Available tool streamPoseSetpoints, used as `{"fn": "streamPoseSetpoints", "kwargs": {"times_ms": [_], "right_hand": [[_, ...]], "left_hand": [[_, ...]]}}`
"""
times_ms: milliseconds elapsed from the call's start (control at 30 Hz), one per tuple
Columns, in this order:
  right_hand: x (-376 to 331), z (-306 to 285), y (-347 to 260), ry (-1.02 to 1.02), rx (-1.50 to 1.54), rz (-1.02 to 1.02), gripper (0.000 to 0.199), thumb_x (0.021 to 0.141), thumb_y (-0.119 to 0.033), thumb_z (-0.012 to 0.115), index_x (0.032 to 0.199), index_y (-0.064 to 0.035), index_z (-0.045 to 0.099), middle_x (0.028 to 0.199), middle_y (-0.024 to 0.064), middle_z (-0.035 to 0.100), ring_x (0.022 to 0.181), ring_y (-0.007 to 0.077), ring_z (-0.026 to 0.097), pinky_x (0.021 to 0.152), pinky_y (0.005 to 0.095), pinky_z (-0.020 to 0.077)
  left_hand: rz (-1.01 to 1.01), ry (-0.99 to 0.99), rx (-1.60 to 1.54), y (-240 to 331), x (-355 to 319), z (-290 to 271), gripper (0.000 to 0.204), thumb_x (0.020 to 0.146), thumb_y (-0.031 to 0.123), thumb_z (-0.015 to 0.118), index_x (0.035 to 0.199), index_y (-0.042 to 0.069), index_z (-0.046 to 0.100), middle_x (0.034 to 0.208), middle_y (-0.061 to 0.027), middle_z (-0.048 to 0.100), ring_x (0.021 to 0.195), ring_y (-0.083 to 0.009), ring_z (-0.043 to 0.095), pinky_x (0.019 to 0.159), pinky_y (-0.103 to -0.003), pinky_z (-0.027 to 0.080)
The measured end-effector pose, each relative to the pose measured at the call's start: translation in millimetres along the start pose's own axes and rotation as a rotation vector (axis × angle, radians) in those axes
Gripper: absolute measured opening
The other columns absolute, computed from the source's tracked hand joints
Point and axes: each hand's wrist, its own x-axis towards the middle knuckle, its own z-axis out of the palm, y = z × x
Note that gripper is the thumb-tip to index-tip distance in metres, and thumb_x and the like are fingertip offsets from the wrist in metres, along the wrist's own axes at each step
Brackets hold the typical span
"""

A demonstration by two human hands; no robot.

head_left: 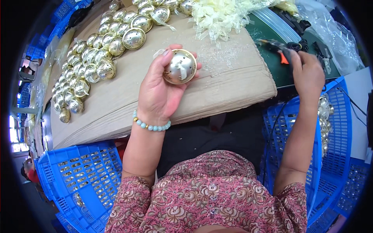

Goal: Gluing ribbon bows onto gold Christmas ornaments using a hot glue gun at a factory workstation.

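My left hand [163,83], palm up over the cardboard, has its fingers closed around a shiny gold jingle bell [180,68] with a raised rim. A small pale ribbon piece is on the bell's face. At the right, my right hand [309,73] is closed on the handle of a dark glue gun [280,49] with an orange trigger; this part is somewhat blurred. The gun's nozzle points left, over the green table surface. Many similar gold bells [134,38] lie in rows on the left of the cardboard, some with ribbon loops.
Stacked cardboard sheets [217,89] cover the table before me. Pale yellow ribbon loops [217,17] are heaped at the back. Clear glue sticks [278,25] lie behind the gun near black cables. Blue plastic baskets [79,155] stand at both sides, with gold bells visible in the right basket [342,128].
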Motion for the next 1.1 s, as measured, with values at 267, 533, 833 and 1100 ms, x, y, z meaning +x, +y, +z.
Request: {"fn": "streamPoseSetpoints", "kwargs": {"times_ms": [267,533,833,1100], "right_hand": [[19,14,-115,0.042,0.508,-0.39,0.019,0.078,-0.021,0.068,0.085,-0.0038,0.069,0.085,0.0089,0.066,0.086,0.0279,0.057,0.078,0.0348,0.0453],[14,48,-112,-0.06,0.592,-0.347,0.017,0.077,-0.017,0.067,0.088,-0.0043,0.068,0.083,0.0091,0.065,0.08,0.025,0.057,0.073,0.0352,0.0464],[-29,4,-88,-0.383,1.455,0.118,0.013,0.09,-0.008,0.057,0.096,0.0019,0.062,0.086,0.0001,0.06,0.081,0.0081,0.055,0.073,0.0201,0.043],[-45,-7,-77,-0.447,1.812,0.29,0.011,0.091,-0.005,0.055,0.099,0.0006,0.061,0.091,0.0031,0.061,0.082,0.0096,0.056,0.074,0.0239,0.0448]], "left_hand": [[0.018,0.052,0.023,15,-12,-10,0.029,0.095,0.027,0.047,0.115,0.006,0.051,0.106,-0.0182,0.06,0.094,-0.0332,0.062,0.08,-0.041,0.052],[0.012,0.002,0.013,20,-18,-11,0.03,0.095,0.028,0.047,0.115,0.006,0.051,0.106,-0.0185,0.06,0.094,-0.0326,0.062,0.078,-0.039,0.053],[-0.127,-0.083,0.04,6,-18,9,0.032,0.096,0.028,0.046,0.115,0.002,0.05,0.11,-0.0191,0.059,0.091,-0.0321,0.064,0.074,-0.037,0.054],[-0.147,-0.287,0.106,-5,-25,39,0.037,0.094,0.028,0.048,0.116,-0.001,0.048,0.119,-0.0189,0.055,0.092,-0.0322,0.065,0.073,-0.035,0.054]]}}
